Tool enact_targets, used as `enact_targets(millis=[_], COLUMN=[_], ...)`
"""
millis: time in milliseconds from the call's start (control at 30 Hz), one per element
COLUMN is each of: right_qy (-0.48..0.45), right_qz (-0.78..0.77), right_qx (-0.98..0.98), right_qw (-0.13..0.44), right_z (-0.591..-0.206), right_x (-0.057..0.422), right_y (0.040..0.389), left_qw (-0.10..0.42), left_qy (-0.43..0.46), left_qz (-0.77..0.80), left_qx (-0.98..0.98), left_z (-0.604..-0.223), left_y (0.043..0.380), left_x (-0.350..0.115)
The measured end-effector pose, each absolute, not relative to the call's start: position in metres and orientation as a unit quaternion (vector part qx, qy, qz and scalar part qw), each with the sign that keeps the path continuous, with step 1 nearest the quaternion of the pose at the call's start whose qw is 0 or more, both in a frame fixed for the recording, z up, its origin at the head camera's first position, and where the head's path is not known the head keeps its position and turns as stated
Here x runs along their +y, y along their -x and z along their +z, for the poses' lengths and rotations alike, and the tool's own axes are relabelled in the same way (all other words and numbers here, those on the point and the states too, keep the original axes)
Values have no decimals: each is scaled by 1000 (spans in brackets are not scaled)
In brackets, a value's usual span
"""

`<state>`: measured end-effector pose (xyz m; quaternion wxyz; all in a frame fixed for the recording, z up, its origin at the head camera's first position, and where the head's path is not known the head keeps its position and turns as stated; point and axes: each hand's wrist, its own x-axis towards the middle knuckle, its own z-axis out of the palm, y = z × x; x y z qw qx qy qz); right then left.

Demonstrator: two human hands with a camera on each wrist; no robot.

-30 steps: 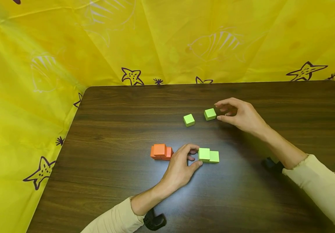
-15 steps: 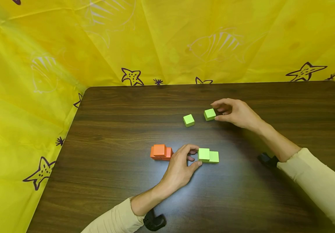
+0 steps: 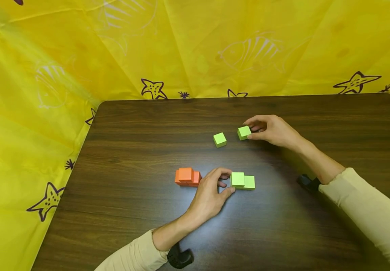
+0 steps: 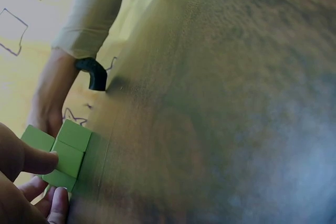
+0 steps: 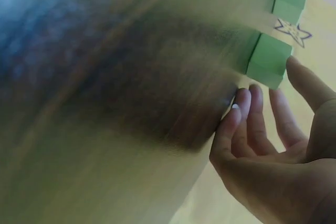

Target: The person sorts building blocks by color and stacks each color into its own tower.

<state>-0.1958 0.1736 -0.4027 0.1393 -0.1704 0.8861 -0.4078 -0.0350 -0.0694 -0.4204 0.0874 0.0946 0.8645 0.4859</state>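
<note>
My left hand [image 3: 210, 192] is at the left end of a small stack of light green cubes [image 3: 243, 180], one cube raised above the lower ones. In the left wrist view its thumb lies across a face of the green stack [image 4: 71, 156], with fingertips at another side. Farther back, my right hand [image 3: 276, 130] is at the right side of a loose green cube [image 3: 244, 132]. Its thumb and fingers are spread apart at the cube's near and far right corners. In the right wrist view the thumb is beside that green cube [image 5: 269, 59], and the fingers are not wrapped round it.
Another loose green cube [image 3: 220, 139] lies to the left of the one at my right hand. An orange block stack [image 3: 186, 176] stands just left of my left hand. The dark wooden table [image 3: 130, 143] ends at a yellow patterned cloth [image 3: 195, 49] behind and to the left.
My right hand has moved slightly left, bringing its thumb and fingers up to the loose green cube. The left hand and both stacks have stayed in place.
</note>
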Motion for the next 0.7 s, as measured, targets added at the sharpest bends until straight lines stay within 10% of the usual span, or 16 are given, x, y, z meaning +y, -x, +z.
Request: enact_targets(millis=[700], right_qy=[169], right_qz=[-387], right_qx=[898], right_qw=[125], right_z=[-403], right_x=[170], right_y=[194], left_qw=[75], left_qy=[-110], left_qz=[494], left_qx=[859], left_z=[-421], left_y=[36], left_x=[-68])
